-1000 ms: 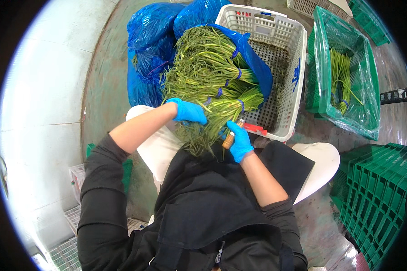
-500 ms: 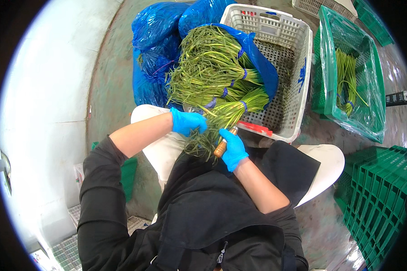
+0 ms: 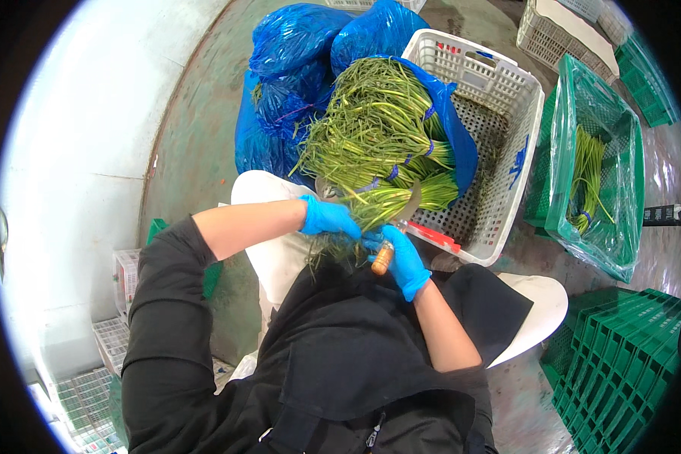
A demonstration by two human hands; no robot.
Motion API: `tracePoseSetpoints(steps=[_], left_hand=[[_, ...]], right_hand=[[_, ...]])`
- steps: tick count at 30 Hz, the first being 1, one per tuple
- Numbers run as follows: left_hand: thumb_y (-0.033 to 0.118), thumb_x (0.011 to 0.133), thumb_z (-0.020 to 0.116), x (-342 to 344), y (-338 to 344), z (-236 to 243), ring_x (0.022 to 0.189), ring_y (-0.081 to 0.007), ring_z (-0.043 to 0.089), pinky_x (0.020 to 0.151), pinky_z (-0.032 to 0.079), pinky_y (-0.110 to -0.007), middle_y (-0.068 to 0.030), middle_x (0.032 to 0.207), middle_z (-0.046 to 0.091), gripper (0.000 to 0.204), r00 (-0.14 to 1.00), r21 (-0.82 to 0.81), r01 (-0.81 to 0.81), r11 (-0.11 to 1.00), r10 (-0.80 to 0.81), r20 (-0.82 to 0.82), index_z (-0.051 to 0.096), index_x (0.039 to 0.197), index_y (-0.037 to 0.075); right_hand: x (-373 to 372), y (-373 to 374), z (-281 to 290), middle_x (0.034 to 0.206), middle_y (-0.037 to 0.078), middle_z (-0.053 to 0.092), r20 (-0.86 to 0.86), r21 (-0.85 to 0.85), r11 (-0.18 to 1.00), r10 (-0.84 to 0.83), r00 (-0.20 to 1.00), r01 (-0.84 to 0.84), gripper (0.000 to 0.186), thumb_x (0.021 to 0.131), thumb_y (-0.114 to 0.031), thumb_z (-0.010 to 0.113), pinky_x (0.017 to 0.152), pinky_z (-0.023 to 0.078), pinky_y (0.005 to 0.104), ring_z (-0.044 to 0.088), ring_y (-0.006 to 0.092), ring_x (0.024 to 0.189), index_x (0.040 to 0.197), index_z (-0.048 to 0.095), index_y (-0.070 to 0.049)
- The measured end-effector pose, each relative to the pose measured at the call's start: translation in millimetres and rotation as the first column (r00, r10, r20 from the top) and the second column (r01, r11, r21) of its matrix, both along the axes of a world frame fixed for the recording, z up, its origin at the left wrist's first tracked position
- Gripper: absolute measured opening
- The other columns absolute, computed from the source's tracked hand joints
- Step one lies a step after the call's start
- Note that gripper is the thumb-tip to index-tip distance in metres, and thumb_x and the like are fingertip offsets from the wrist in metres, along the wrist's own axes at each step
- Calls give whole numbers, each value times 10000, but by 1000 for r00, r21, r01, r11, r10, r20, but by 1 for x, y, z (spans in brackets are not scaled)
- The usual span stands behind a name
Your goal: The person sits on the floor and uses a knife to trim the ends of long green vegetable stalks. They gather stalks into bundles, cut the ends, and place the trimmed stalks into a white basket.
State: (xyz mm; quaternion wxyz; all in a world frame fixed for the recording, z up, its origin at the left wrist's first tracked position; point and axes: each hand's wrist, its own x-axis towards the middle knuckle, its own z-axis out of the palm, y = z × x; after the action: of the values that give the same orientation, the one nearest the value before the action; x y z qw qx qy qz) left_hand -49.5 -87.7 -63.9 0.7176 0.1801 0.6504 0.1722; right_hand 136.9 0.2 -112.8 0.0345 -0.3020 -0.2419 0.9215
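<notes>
My left hand (image 3: 329, 218), in a blue glove, is closed around the leafy end of a bunch of thin green stalks (image 3: 378, 204). They look like garlic scapes, lying over my lap toward the blue bag. My right hand (image 3: 406, 261), gloved too, grips a knife (image 3: 384, 258) by its wooden handle. Its curved blade points up and away, across the bunch. The right fingertips are close to the left hand and the stalks; whether they also pinch stalks is hidden. Beyond lies a heap of banded bunches (image 3: 378, 113) in an open blue plastic bag (image 3: 461, 144).
A white crate (image 3: 533, 113) stands behind the open bag, with a red strip (image 3: 435, 238) at its near edge. Tied blue bags (image 3: 295, 41) lie left of it. At right are a plastic-lined green crate (image 3: 556, 151) holding stalks and stacked green crates (image 3: 620, 363).
The view has shifted, so the crates and bags sit lower and farther right. My right hand has come nearer the left, and the knife has turned so its blade shows.
</notes>
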Motion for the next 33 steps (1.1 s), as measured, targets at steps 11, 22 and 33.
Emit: tracePoseSetpoints(steps=[11, 22, 33], left_hand=[[403, 862, 486, -20, -14, 23, 884, -387, 549, 751, 427, -424, -266, 953, 566, 470, 581, 106, 643, 758, -394, -712, 542, 997, -44], [203, 824, 511, -11, -15, 31, 724, -385, 582, 606, 451, -449, -219, 786, 586, 226, 590, 247, 601, 760, -213, -779, 555, 821, -19], [220, 802, 491, -7, 44, 63, 648, -377, 580, 537, 450, -468, -195, 709, 578, 165, 150, -27, 818, 574, -258, -954, 540, 817, 63]], right_hand=[[29, -10, 28, 657, 31, 482, 62, 240, 934, 256, 965, -263, 234, 871, -275, 543, 508, 456, 292, 493, 135, 542, 957, 451, -78], [7, -16, 32, 545, 11, 410, 162, 166, 873, 434, 886, -458, 384, 875, -502, 433, 387, 324, 258, 374, 114, 416, 867, 445, -118], [-7, -7, 72, 538, 30, 416, 132, 157, 950, 249, 959, -268, 361, 891, -466, 414, 382, 333, 285, 389, 130, 410, 826, 431, -111]])
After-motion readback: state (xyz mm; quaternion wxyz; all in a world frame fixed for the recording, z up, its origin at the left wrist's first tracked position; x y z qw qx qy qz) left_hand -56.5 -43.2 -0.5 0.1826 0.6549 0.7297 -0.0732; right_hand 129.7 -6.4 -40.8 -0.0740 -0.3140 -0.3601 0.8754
